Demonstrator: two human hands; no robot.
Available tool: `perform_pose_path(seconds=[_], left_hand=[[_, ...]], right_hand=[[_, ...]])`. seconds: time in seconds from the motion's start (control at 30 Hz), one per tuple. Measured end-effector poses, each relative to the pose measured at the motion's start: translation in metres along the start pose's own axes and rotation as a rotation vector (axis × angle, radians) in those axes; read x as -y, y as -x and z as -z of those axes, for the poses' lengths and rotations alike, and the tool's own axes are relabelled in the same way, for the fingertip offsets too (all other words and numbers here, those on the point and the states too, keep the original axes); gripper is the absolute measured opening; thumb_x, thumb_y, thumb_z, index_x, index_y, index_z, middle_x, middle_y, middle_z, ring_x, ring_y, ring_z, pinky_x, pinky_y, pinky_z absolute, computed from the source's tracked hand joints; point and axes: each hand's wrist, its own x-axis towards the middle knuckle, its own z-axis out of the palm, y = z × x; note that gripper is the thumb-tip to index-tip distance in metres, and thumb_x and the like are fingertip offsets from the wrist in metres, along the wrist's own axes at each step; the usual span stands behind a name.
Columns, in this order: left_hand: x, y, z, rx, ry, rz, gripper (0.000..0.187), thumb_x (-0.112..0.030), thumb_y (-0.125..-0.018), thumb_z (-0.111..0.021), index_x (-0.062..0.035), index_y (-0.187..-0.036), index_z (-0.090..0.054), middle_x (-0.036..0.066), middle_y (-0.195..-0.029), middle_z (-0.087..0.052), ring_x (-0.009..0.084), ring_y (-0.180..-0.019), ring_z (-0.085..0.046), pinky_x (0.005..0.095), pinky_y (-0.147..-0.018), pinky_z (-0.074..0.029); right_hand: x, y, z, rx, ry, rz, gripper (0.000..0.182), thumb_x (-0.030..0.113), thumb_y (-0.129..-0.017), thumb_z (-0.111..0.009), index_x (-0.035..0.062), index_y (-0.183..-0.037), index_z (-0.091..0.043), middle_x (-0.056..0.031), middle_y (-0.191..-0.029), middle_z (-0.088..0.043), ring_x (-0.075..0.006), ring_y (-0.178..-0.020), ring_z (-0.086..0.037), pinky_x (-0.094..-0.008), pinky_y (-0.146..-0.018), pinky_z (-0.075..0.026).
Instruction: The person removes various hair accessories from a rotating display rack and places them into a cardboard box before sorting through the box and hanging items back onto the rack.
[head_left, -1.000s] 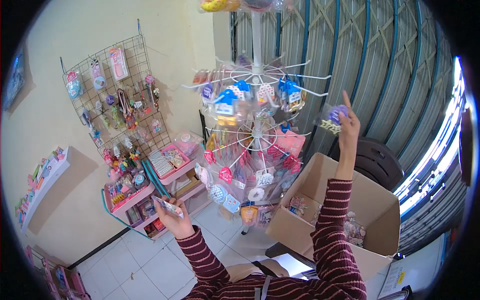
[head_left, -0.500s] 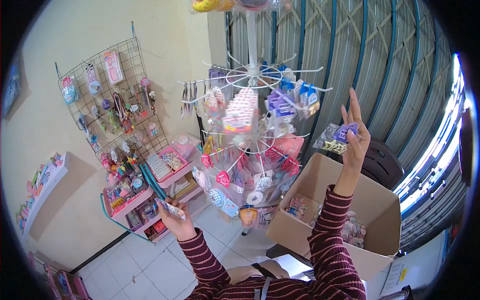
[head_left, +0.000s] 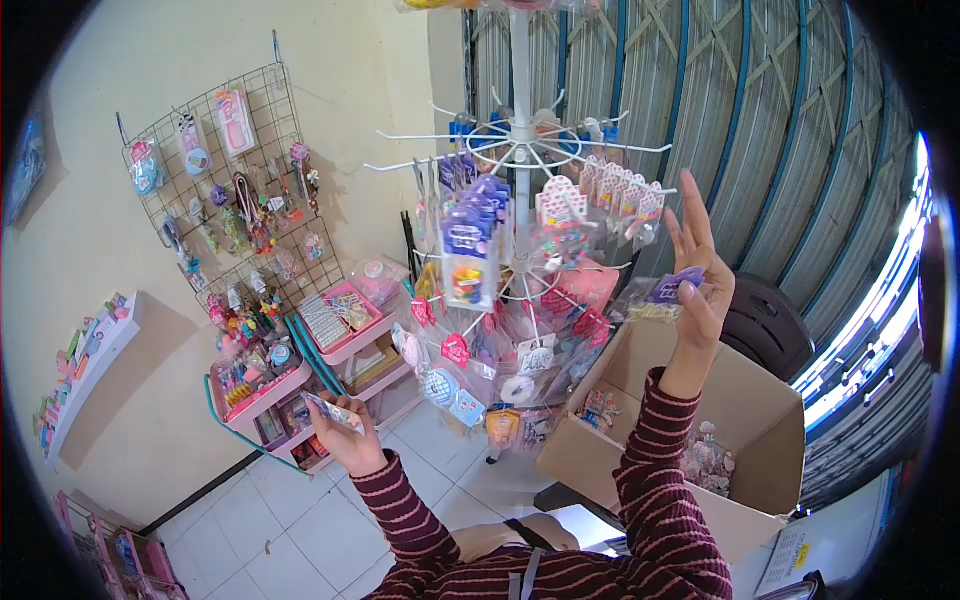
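At nine o'clock a pale shelf (head_left: 95, 365) juts from the cream wall with small coloured goods along it. At ten o'clock a grey wire grid panel (head_left: 225, 185) hangs on that wall, hung with carded hair accessories. Below it, toward eight o'clock, a pink tiered tray rack (head_left: 290, 375) stands on the white tiled floor, its trays full of small packets. Just in front of the rack, at about seven o'clock, the left hand (head_left: 345, 430) is raised with its fingers closed around a thin stack of flat clear packets (head_left: 333, 412), the striped maroon sleeve running down from the wrist. In the centre, from twelve o'clock down, a white wire spinner stand (head_left: 520, 130) carries carded purple, pink and blue trinkets on its radiating hooks, with more tiers of packets beneath. At about two o'clock the right hand (head_left: 695, 270) is lifted just beside the outer hooks, palm toward the stand; the upper fingers are spread and straight, while the thumb and a lower finger pinch a small clear packet with a purple card top (head_left: 668, 293), which hangs at the hand's left, near the stand yet apart from its hooks. Below, at four o'clock, an open brown cardboard box (head_left: 745, 405) holds loose packets. Behind, a grey folding shutter with blue bars (head_left: 760, 130) fills the upper right.
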Motion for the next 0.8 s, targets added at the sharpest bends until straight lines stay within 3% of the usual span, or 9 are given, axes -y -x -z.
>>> perform_pose_path(seconds=[0.1,0.17,0.23,0.27,0.33,0.47,0.8], left_hand=[[0.002,-0.002,0.001,-0.005,-0.007,-0.023,0.022,-0.027,-0.081,-0.048,-0.0058,-0.077,-0.044,-0.001,-0.068,-0.044,0.0086,-0.055,-0.039,0.0206,-0.047,-0.032],[0.003,-0.001,0.0,-0.034,-0.002,-0.001,0.022,-0.027,-0.081,-0.048,-0.006,-0.078,-0.045,-0.001,-0.07,-0.046,0.0088,-0.055,-0.04,0.0207,-0.047,-0.033],[0.004,-0.003,0.003,-0.01,0.0,0.011,0.022,-0.027,-0.081,-0.048,-0.006,-0.078,-0.045,-0.001,-0.069,-0.045,0.0089,-0.055,-0.04,0.0208,-0.047,-0.033],[0.004,-0.003,0.004,0.014,0.002,0.022,0.022,-0.027,-0.081,-0.048,-0.0059,-0.078,-0.045,-0.001,-0.069,-0.045,0.0089,-0.055,-0.041,0.0208,-0.046,-0.033],[0.006,-0.001,0.0,-0.014,-0.014,0.008,0.022,-0.028,-0.081,-0.048,-0.0058,-0.078,-0.045,0.0,-0.068,-0.045,0.009,-0.055,-0.041,0.0207,-0.046,-0.033],[0.007,0.006,-0.013,-0.106,-0.046,-0.018,0.024,-0.03,-0.08,-0.049,-0.0057,-0.077,-0.045,0.0,-0.064,-0.043,0.009,-0.054,-0.04,0.02,-0.046,-0.032],[-0.006,-0.004,0.012,-0.02,-0.035,-0.002,0.025,-0.03,-0.08,-0.049,-0.0061,-0.077,-0.043,0.0,-0.062,-0.041,0.0086,-0.052,-0.038,0.0197,-0.044,-0.031]], right_hand=[[0.005,0.001,-0.008,0.122,-0.002,0.03,0.023,0.03,-0.062,-0.061,0.0101,-0.055,-0.051,-0.0241,-0.127,-0.021,-0.0368,-0.122,-0.008,-0.0477,-0.095,-0.01],[0.009,0.005,-0.015,0.147,-0.017,0.03,0.023,0.028,-0.061,-0.062,0.0088,-0.055,-0.052,-0.0264,-0.126,-0.022,-0.0392,-0.121,-0.011,-0.0483,-0.094,-0.011],[0.01,0.009,-0.021,0.393,-0.144,-0.049,0.023,0.027,-0.057,-0.064,0.0065,-0.055,-0.053,-0.0281,-0.124,-0.023,-0.0405,-0.119,-0.016,-0.0481,-0.094,-0.013],[0.012,0.008,-0.027,0.392,-0.143,-0.049,0.023,0.027,-0.057,-0.064,0.0065,-0.055,-0.053,-0.0281,-0.124,-0.023,-0.0405,-0.119,-0.016,-0.0481,-0.094,-0.013],[0.015,0.004,-0.042,0.736,-0.199,-0.018,0.021,0.012,-0.056,-0.066,0.0027,-0.052,-0.048,-0.0246,-0.126,-0.023,-0.0345,-0.12,-0.019,-0.0429,-0.095,-0.017],[0.009,0.004,-0.071,0.731,-0.278,-0.134,0.019,0.007,-0.058,-0.067,0.0033,-0.056,-0.048,-0.0229,-0.127,-0.022,-0.0323,-0.121,-0.017,-0.0403,-0.096,-0.015],[0.002,0.005,-0.06,0.529,-0.246,-0.229,0.018,0.004,-0.062,-0.061,0.0047,-0.062,-0.043,-0.0215,-0.13,-0.016,-0.0301,-0.123,-0.011,-0.0437,-0.096,-0.012]])
